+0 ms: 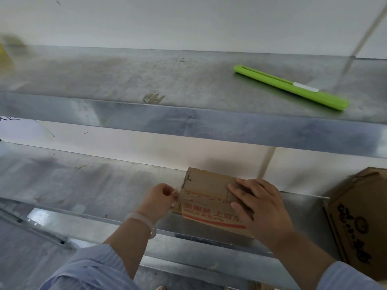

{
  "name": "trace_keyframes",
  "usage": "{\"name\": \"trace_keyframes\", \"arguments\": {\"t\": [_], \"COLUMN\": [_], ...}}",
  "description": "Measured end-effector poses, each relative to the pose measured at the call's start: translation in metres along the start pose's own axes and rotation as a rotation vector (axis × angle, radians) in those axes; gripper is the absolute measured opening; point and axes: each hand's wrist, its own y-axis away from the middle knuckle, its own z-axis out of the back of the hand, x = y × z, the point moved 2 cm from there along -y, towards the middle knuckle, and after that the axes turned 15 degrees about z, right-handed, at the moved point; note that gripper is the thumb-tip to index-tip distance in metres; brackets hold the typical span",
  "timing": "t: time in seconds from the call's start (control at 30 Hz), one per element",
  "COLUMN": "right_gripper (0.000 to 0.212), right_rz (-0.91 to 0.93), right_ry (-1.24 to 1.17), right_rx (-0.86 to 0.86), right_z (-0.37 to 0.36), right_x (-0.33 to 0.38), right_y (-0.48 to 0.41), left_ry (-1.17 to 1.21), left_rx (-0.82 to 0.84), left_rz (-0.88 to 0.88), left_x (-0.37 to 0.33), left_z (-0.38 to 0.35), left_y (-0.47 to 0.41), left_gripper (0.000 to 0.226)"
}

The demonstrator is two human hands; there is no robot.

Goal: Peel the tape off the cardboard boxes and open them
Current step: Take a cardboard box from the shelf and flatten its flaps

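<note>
A small cardboard box [206, 194] with red printing lies on the lower metal shelf [94, 185], its front hanging over the shelf's edge. My right hand [259, 208] presses flat on the box's right part, fingers spread. My left hand [162, 197] is at the box's left edge, thumb and fingers pinched on something thin there, likely the clear tape's end [175, 194]; the tape itself is hard to make out. A second, larger cardboard box [358, 218] with dark printing stands at the right edge of the view.
A green utility knife [291, 86] lies on the upper metal shelf [146, 80], right of centre. A yellow blurred object [5, 57] sits at that shelf's far left. A white wall is behind, and a thin white post [266, 164] runs down at the right.
</note>
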Motion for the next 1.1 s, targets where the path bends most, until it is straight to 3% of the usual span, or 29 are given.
{"name": "trace_keyframes", "arguments": {"t": [0.13, 0.27, 0.37, 0.43, 0.63, 0.8, 0.9, 1.0, 1.1], "right_gripper": [0.053, 0.054, 0.057, 0.059, 0.053, 0.055, 0.054, 0.036, 0.032], "right_rz": [-0.003, -0.016, -0.038, -0.044, -0.269, -0.461, -0.555, -0.592, -0.627], "right_ry": [-0.021, -0.100, -0.249, -0.292, -0.168, -0.436, -0.492, -0.590, -0.687], "right_rx": [0.028, -0.029, -0.076, -0.082, -0.149, -0.145, -0.173, -0.246, -0.295], "right_z": [0.001, 0.004, 0.009, 0.013, 0.023, 0.024, 0.026, 0.034, 0.040], "right_x": [0.000, -0.002, -0.007, -0.012, -0.018, -0.014, -0.013, -0.008, -0.006], "right_y": [-0.001, -0.002, 0.004, 0.009, 0.023, 0.031, 0.030, 0.027, 0.028], "left_ry": [0.122, 0.225, 0.187, 0.119, 0.256, 0.142, 0.168, 0.226, 0.286], "left_rx": [-0.210, -0.292, -0.251, -0.229, -0.334, -0.235, -0.206, 0.017, 0.101], "left_rz": [0.038, 0.014, 0.038, 0.032, 0.038, 0.038, -0.086, -0.194, -0.243], "left_x": [0.009, 0.002, 0.010, 0.017, -0.002, -0.016, -0.029, -0.034, -0.033], "left_z": [0.016, 0.041, 0.049, 0.047, 0.048, 0.037, 0.021, -0.004, -0.011], "left_y": [-0.005, -0.023, -0.064, -0.086, -0.049, -0.032, 0.001, 0.036, 0.054], "left_gripper": [0.025, 0.006, 0.045, 0.055, 0.020, 0.027, 0.017, 0.013, 0.025]}}
